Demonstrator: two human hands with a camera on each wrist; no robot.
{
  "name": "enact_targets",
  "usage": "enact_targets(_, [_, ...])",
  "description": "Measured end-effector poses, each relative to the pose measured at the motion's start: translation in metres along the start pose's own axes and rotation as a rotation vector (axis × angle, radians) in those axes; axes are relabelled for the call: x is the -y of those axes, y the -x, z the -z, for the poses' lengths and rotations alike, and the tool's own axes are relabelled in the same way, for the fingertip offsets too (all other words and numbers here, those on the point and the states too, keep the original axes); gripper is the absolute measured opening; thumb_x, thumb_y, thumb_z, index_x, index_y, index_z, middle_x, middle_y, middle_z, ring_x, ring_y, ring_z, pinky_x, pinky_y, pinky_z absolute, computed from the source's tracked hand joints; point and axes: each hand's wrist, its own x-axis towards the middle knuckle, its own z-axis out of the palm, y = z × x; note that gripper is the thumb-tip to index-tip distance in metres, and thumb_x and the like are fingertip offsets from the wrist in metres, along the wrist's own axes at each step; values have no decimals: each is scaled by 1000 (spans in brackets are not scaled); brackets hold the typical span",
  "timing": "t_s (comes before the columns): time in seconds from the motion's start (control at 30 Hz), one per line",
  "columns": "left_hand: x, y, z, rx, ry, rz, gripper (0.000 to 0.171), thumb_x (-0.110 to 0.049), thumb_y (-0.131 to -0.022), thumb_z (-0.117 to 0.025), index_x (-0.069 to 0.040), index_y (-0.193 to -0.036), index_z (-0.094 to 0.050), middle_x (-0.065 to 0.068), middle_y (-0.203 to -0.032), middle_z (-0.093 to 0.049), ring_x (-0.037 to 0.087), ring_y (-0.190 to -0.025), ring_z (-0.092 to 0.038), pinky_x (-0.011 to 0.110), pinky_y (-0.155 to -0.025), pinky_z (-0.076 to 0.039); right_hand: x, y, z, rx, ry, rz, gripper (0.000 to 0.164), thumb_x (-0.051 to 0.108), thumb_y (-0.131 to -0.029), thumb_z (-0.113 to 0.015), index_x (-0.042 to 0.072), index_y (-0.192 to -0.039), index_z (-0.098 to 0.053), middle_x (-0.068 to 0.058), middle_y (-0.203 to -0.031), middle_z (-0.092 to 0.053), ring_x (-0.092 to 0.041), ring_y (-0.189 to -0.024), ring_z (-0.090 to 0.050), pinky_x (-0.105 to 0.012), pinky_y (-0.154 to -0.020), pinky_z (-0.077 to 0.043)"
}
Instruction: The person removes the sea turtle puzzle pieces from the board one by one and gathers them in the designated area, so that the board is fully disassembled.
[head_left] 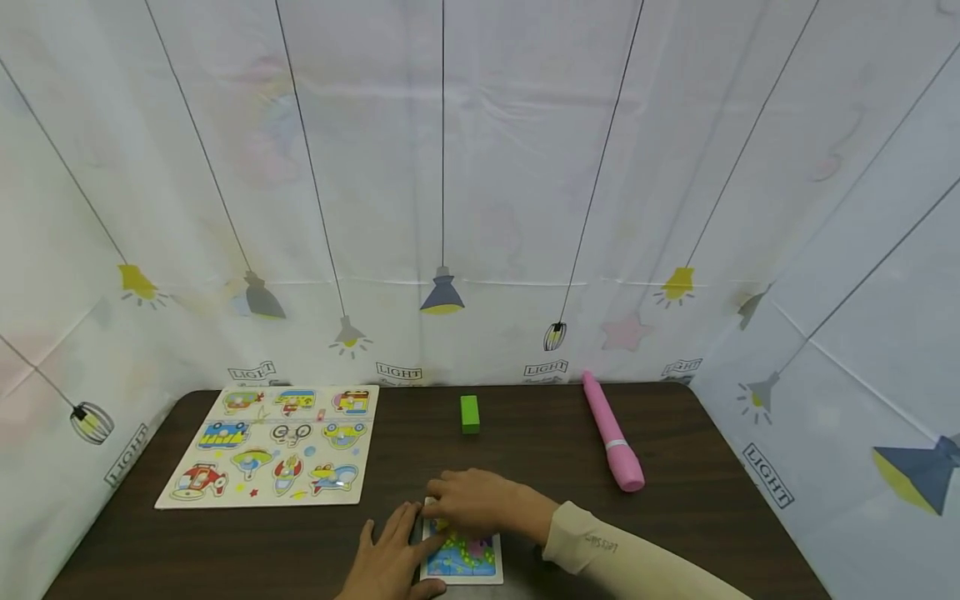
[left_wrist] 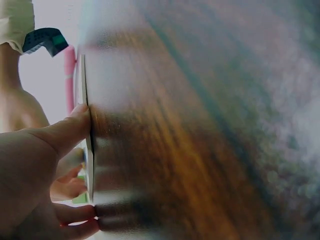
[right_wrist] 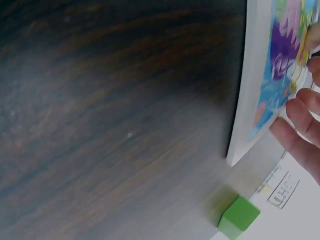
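Over the puzzle (head_left: 462,568), I cannot tell if my right hand (head_left: 474,502) grips. My left hand (head_left: 392,552) touches it, fingers apart.

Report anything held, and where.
The left hand only touches the puzzle board at its left edge; the right hand covers its far part, so any hold cannot be told.

R hand (head_left: 468,502) hides pt. of pic. board (head_left: 461,568); txt (head_left: 601,543) on sleeve (head_left: 637,565) prob. too small to read.

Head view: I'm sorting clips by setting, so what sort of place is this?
Probably a curtained-off play corner: lamp-printed sheeting hangs behind and beside a dark table, which holds a vehicle picture board.
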Motion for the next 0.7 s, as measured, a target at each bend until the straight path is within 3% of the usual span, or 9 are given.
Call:
enact_targets(0.13, [-1, -1, 2, 22, 5, 15, 66, -65, -88, -66, -41, -148, -54, 25, -158, -38, 49, -144, -35, 85, -99, -25, -4, 0, 0, -2, -36, -18, 41, 35, -97, -72, 33, -137, -63, 8, -123, -60, -5, -101, -59, -18, -73, -53])
enact_targets(0.47, [0, -2, -1, 41, 17, 32, 67, -66, -87, -66, -41, -147, -55, 24, -159, -36, 49, -144, -33, 86, -98, -24, -3, -4, 2, 6, -42, 6, 38, 34, -96, -74, 32, -134, -67, 8, -116, -60, -4, -94, -58, -16, -70, -51])
enact_targets(0.7, [-2, -2, 0, 26, 6, 45, 65, -66, -85, -69, -37, -143, -61, 25, -157, -39, 49, -143, -35, 87, -97, -25, 4, -10, -1, 19, 40, 8, 38, 41, -93, -76, 36, -130, -67, 9, -116, -59, -5, -95, -58, -17, -69, -51])
